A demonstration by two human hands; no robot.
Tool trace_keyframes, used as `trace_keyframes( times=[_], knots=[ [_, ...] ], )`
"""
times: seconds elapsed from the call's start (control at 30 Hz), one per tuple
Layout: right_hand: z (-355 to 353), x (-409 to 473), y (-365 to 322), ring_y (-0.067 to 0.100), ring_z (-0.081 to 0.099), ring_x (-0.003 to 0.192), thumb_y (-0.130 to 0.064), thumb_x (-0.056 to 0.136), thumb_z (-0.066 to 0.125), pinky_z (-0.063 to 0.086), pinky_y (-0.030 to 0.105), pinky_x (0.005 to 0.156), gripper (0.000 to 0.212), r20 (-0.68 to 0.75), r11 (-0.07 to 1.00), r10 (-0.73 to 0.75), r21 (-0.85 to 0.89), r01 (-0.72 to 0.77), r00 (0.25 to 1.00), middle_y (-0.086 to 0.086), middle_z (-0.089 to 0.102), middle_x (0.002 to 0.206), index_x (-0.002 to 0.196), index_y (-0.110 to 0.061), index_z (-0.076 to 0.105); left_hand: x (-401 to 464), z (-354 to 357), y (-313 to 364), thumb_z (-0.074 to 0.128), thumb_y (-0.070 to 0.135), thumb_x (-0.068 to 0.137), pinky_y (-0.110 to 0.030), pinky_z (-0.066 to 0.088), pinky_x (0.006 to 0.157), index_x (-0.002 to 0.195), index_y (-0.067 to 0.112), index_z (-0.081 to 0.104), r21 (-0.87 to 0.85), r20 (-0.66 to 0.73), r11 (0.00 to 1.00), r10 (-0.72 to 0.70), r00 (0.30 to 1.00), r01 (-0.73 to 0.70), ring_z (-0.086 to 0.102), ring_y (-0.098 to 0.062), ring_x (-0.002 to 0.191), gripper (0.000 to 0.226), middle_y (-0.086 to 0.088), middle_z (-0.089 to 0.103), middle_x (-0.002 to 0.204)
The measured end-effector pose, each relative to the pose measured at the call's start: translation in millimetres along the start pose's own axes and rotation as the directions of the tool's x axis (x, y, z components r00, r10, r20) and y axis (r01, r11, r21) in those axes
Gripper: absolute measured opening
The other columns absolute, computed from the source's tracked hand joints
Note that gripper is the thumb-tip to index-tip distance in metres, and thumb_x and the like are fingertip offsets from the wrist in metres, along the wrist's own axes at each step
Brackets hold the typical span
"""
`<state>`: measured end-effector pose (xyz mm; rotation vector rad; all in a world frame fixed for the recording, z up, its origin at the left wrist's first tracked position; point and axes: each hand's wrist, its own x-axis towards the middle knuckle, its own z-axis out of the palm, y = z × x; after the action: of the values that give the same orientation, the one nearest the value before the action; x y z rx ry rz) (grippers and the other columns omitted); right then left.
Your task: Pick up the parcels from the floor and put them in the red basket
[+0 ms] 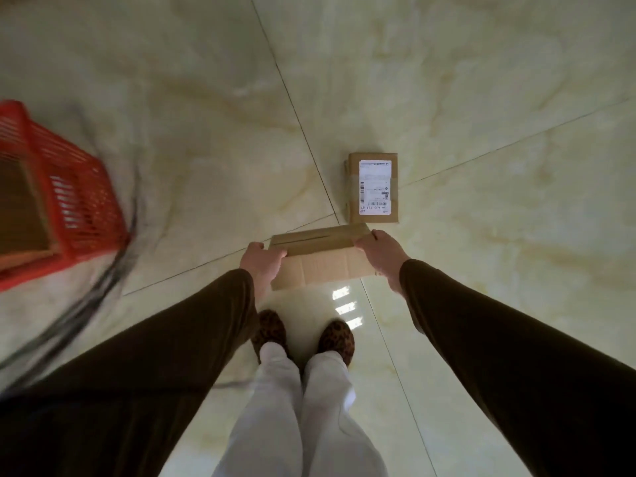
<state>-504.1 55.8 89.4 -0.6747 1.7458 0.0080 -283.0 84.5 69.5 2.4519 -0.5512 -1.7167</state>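
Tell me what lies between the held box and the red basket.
Only bare tiled floor, crossed by a grout line, lies between the box held in both hands and the red basket, in the head view.

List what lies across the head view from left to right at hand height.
red basket → left hand → held parcel → right hand

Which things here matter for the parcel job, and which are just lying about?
Job:
- held parcel, between left hand and right hand
- labelled parcel on floor
- red basket, cardboard already inside

Lying about:
- dark cable on floor
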Motion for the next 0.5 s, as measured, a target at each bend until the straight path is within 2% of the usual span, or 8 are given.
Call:
trace_keyframes(
  times=[0.07, 0.13, 0.23, 0.3, 0.37, 0.43, 0.5],
  knots=[
    [6.4, -23.8, -24.8, 0.026, 0.053, 0.113, -0.027, 0.098, 0.052, 0.045, 0.039, 0.094, 0.052, -0.003, 0.998, -0.066, 0.012, 0.066, 0.998, 0.007, 0.055, 0.135, 0.147, -0.01, 0.045, -20.0, -29.4, 7.5, 0.061, 0.031, 0.098, -0.026, 0.043, 0.063, 0.137, 0.009, 0.051, -0.069, -0.023, 0.997, 0.016, 1.0, -0.017, 0.056, -0.018, 0.086, 0.046, -0.005, 0.06, 0.107],
    [16.9, -46.9, -51.0, 0.025, 0.05, 0.115, -0.027, 0.098, 0.051, 0.043, 0.038, 0.096, 0.052, -0.011, 0.991, -0.134, 0.026, 0.134, 0.991, 0.001, 0.051, 0.128, 0.147, -0.013, 0.045, -34.2, -60.5, 11.3, 0.061, 0.031, 0.099, -0.026, 0.039, 0.061, 0.131, 0.01, 0.054, -0.14, -0.057, 0.988, 0.06, 0.997, -0.067, 0.052, -0.014, 0.08, 0.039, 0.001, 0.055, 0.094],
    [41.6, -77.1, -87.3, 0.023, 0.054, 0.11, -0.03, 0.097, 0.052, 0.041, 0.03, 0.081, 0.045, -0.045, 0.973, -0.225, 0.038, 0.226, 0.973, -0.001, 0.059, 0.115, 0.139, -0.017, 0.052, -52.0, -112.4, 10.1, 0.06, 0.034, 0.099, -0.029, 0.044, 0.071, 0.131, 0.016, 0.052, -0.243, -0.106, 0.955, 0.146, 0.984, -0.168, 0.054, -0.013, 0.086, 0.037, 0.004, 0.057, 0.1],
    [65.2, -95.9, -107.7, 0.02, 0.057, 0.104, -0.032, 0.096, 0.053, 0.04, 0.026, 0.074, 0.047, -0.068, 0.96, -0.271, 0.05, 0.275, 0.96, 0.001, 0.062, 0.118, 0.141, -0.018, 0.052, -62.6, -148.3, 3.1, 0.059, 0.036, 0.099, -0.029, 0.045, 0.076, 0.129, 0.02, 0.053, -0.307, -0.122, 0.924, 0.198, 0.972, -0.227, 0.056, -0.011, 0.091, 0.035, 0.005, 0.059, 0.107],
    [94.2, -114.2, -123.6, 0.018, 0.059, 0.102, -0.035, 0.094, 0.054, 0.041, 0.027, 0.075, 0.05, -0.099, 0.947, -0.308, 0.06, 0.315, 0.946, 0.0, 0.063, 0.117, 0.142, -0.019, 0.051, -73.8, -183.0, -7.5, 0.06, 0.035, 0.099, -0.023, 0.044, 0.071, 0.129, 0.02, 0.054, -0.352, -0.168, 0.887, 0.253, 0.953, -0.298, 0.056, -0.006, 0.09, 0.034, 0.006, 0.061, 0.108],
    [127.4, -132.0, -135.5, 0.012, 0.059, 0.097, -0.038, 0.094, 0.056, 0.042, 0.025, 0.074, 0.049, -0.133, 0.934, -0.339, 0.065, 0.35, 0.931, -0.008, 0.062, 0.107, 0.14, -0.021, 0.052, -87.0, -217.2, -21.5, 0.06, 0.034, 0.099, -0.02, 0.043, 0.069, 0.127, 0.021, 0.056, -0.386, -0.213, 0.855, 0.282, 0.936, -0.345, 0.056, -0.004, 0.092, 0.032, 0.007, 0.062, 0.11],
    [162.4, -149.2, -146.1, 0.007, 0.059, 0.095, -0.04, 0.094, 0.056, 0.041, 0.021, 0.07, 0.047, -0.156, 0.921, -0.368, 0.074, 0.383, 0.917, -0.016, 0.06, 0.102, 0.138, -0.023, 0.053, -97.5, -251.3, -37.9, 0.061, 0.034, 0.098, -0.024, 0.049, 0.082, 0.13, 0.021, 0.057, -0.446, -0.232, 0.809, 0.307, 0.923, -0.382, 0.06, -0.01, 0.103, 0.035, 0.007, 0.063, 0.115]
  ],
)
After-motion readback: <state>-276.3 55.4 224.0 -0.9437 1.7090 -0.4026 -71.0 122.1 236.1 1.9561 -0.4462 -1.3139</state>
